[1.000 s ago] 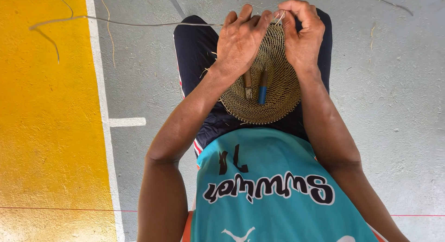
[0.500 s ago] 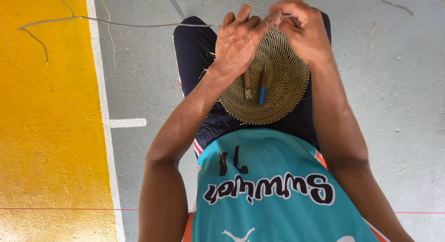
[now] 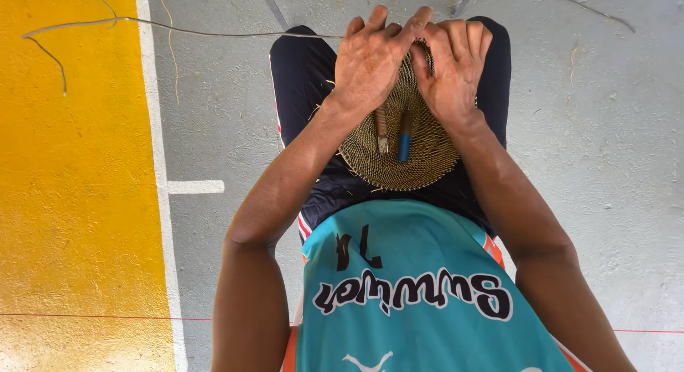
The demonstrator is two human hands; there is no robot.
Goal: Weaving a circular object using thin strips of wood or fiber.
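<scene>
Weaving the far rim of a round mat on the lap.

The woven disc (image 3: 399,147) rests on the thighs; left hand (image 3: 370,58) and right hand (image 3: 452,69) both clamp its far edge. Keep the disc flat, the strand (image 3: 178,28) taut, the two tools (image 3: 393,133) undisturbed.

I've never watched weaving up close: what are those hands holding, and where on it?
Both the left hand and the right hand grip a round woven disc at its far rim, resting on the person's lap.
</scene>
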